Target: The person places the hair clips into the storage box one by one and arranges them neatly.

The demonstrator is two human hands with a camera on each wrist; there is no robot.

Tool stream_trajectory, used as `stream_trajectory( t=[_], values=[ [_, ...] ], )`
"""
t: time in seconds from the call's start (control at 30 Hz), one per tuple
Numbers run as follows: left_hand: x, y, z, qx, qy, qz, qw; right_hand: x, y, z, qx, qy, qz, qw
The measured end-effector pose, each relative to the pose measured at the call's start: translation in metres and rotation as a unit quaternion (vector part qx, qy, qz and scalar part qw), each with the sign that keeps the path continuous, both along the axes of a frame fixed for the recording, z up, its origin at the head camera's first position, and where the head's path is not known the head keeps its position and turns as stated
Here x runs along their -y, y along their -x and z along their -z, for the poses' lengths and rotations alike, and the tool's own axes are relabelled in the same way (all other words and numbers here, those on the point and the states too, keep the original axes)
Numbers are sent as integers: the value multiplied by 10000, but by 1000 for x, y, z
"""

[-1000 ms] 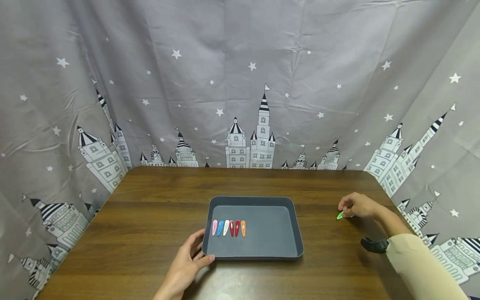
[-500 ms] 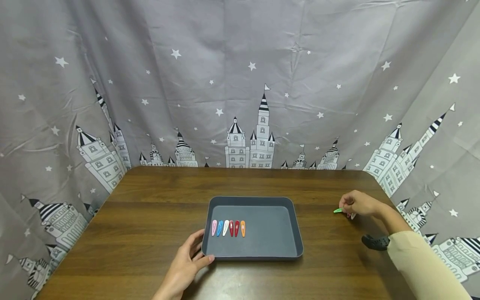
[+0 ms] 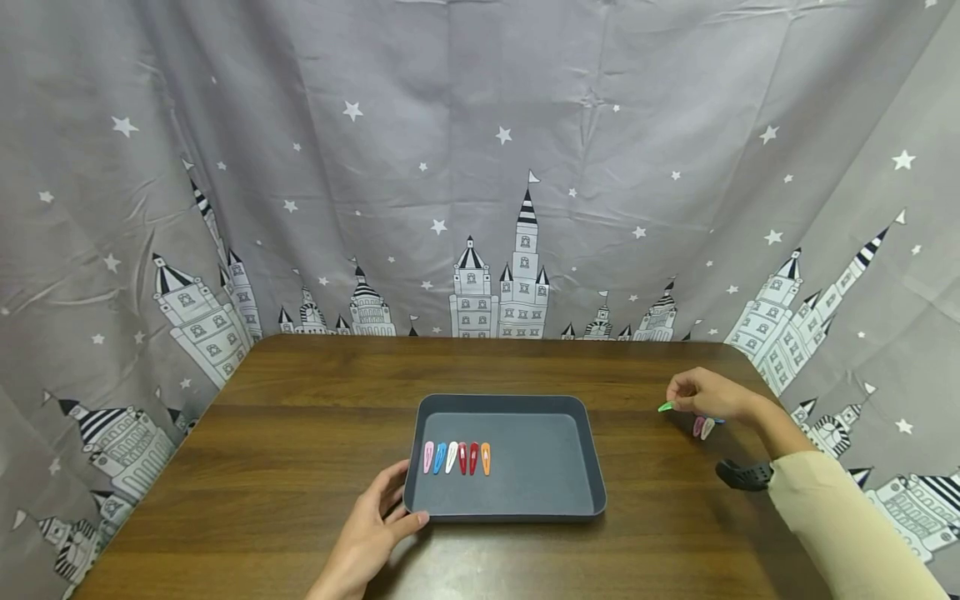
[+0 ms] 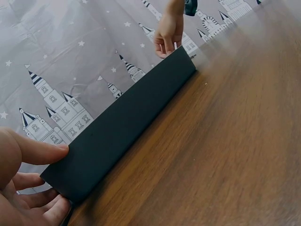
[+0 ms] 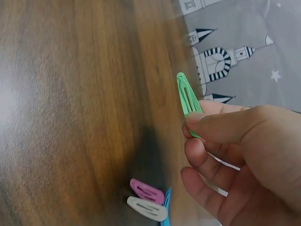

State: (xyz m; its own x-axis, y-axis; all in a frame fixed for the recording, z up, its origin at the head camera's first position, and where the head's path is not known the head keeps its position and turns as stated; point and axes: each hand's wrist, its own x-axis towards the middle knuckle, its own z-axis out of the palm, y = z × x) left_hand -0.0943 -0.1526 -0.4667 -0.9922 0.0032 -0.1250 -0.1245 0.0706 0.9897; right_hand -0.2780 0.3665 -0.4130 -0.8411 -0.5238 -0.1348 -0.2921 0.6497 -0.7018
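Observation:
My right hand [image 3: 711, 395] pinches a green snap hair clip [image 5: 188, 96] between thumb and fingertips, held above the table at the right. Below that hand, a pink hair clip [image 5: 147, 190], a white hair clip [image 5: 146, 208] and a blue hair clip [image 5: 166, 207] lie close together on the wood. My left hand [image 3: 371, 521] grips the near left corner of a dark grey tray [image 3: 543, 471], its thumb at the rim. Inside the tray, several hair clips stand in a row at the left: pink, blue, white, two red ones [image 3: 473, 458] and an orange one [image 3: 486, 458].
The brown wooden table [image 3: 315, 433] carries the tray near its middle. Behind it hangs a grey curtain [image 3: 375, 167] printed with castles and stars. A black band [image 3: 742, 475] sits at the right forearm by the cream sleeve [image 3: 840, 525].
My right hand has picked the green hair clip up and moved slightly up and left, uncovering the clips beneath it. The left hand and tray have stayed in place.

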Motion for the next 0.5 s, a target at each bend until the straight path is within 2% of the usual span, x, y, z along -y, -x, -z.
stream_trajectory(
  t=[0.17,0.5],
  values=[
    [0,0,0,-15,-23,-5,10000,8,3,-6,-242,-166,-178,9994],
    [1,0,0,25,-39,7,10000,30,2,-14,-444,-523,-122,9976]
  ],
)
